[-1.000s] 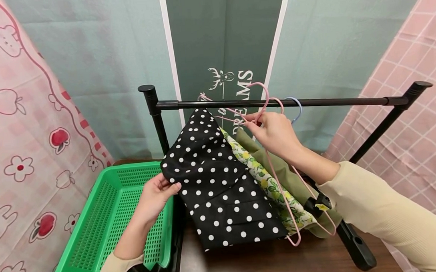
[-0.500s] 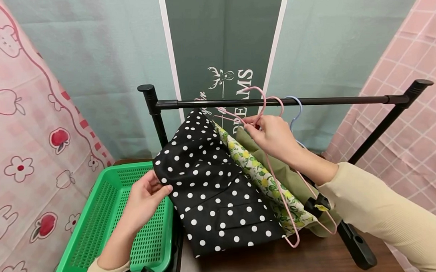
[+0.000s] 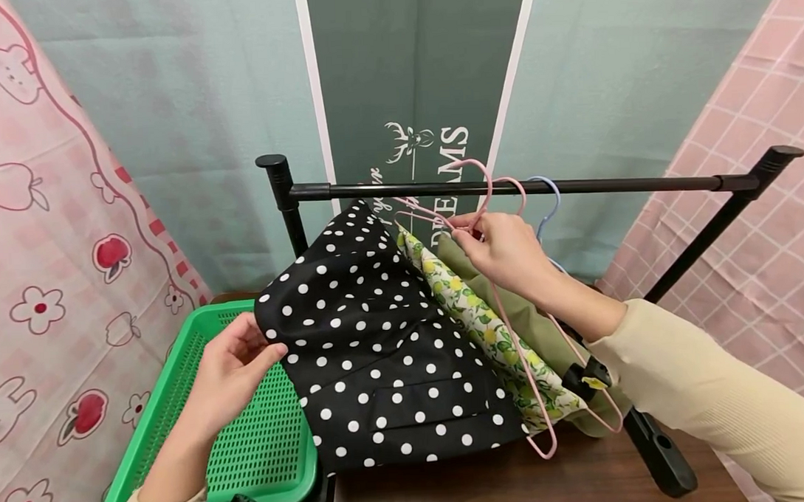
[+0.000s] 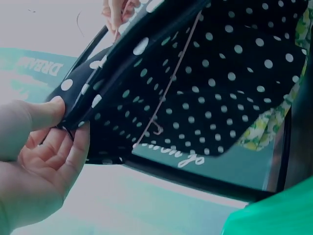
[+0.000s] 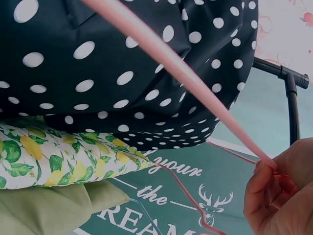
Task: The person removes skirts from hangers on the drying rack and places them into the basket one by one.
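Black white-dotted cloth (image 3: 386, 359), held at its left edge

My left hand (image 3: 228, 366) pinches that edge; the cloth spreads rightward from it. My right hand (image 3: 503, 246), apart from it, grips a slim pink hanger (image 5: 185, 73) near its neck, one long bar slanting down beside the cloth's right side.

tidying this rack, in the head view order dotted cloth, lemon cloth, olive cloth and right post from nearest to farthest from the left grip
1. Dotted cloth: left edge in the left grip
2. Lemon cloth: just right of the dotted cloth
3. Olive cloth: right of the lemon cloth
4. Right post: far right
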Available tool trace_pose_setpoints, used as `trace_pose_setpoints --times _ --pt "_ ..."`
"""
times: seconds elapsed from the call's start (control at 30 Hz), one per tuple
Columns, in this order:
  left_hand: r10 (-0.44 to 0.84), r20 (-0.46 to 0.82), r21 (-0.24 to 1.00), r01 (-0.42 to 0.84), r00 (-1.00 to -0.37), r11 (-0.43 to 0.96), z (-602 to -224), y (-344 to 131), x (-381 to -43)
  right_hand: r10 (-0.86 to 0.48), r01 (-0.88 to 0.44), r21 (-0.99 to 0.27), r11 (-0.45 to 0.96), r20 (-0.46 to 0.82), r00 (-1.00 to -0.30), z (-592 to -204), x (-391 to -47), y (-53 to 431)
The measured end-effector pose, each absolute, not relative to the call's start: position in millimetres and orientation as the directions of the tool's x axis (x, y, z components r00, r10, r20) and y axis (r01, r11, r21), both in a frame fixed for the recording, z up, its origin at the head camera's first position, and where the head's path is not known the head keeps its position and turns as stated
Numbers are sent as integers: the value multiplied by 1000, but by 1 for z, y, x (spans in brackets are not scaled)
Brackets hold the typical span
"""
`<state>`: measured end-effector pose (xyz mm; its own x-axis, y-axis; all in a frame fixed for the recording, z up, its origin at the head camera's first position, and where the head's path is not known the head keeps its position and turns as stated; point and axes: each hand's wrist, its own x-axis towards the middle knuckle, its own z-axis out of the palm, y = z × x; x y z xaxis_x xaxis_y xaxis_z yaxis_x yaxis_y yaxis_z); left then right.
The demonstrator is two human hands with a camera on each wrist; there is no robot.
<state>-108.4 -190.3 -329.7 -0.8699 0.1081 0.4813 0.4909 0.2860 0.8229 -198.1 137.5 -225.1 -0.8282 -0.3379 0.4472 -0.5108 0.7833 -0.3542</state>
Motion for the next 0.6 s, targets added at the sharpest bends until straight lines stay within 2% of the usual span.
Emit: trace_pose_setpoints --times 0.13,0.3,0.6 --pt "108 515 799 521 -851 301 -330 -200 -106 -340 -515 -338 788 458 -821 -226 -199 137" --pt "58 505 797 491 -861 351 -332 -210 -101 -345 -517 -330 789 459 -819 -229 -199 137" --pt "-33 506 815 465 -862 346 -333 -219 -99 -344 -516 -333 789 456 -821 -233 -199 139"
